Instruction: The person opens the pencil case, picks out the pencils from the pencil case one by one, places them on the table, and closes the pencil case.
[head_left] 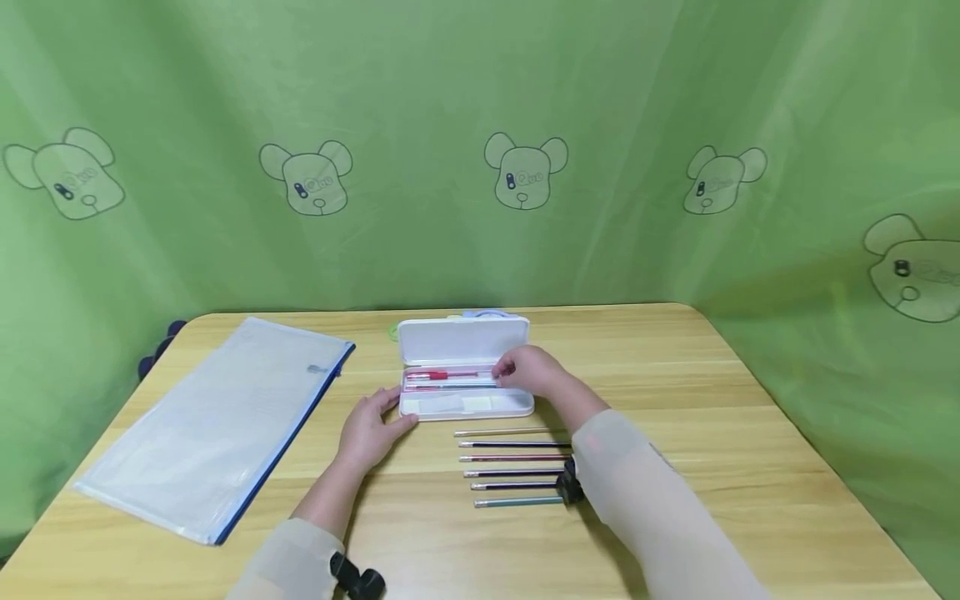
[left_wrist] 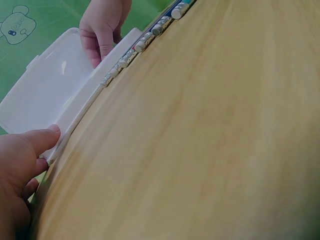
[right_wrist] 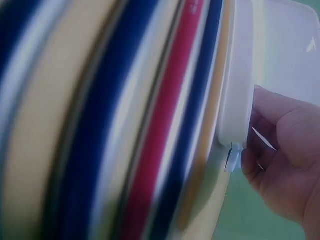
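Note:
A white pencil case (head_left: pixel 465 342) stands with its lid raised on the wooden table. Inside it lie a pen with a red part (head_left: pixel 431 376) and a thin dark-and-light stick (head_left: pixel 457 386). My left hand (head_left: pixel 372 429) holds the case's left front corner, thumb (left_wrist: pixel 47 136) against the front wall. Over the right end of the case is my right hand (head_left: pixel 528 371), its curled fingers reaching in at the ends of the pens. Whether they pinch one is hidden. Several pencils (head_left: pixel 513 457) lie in a row in front of the case, eraser ends to the left.
A translucent zip pouch (head_left: pixel 225 425) with a blue edge lies flat on the left of the table. Behind the case, a light blue item (head_left: pixel 487 313) and a green item (head_left: pixel 393 332) show partly. A green curtain (head_left: pixel 420 100) hangs behind the table.

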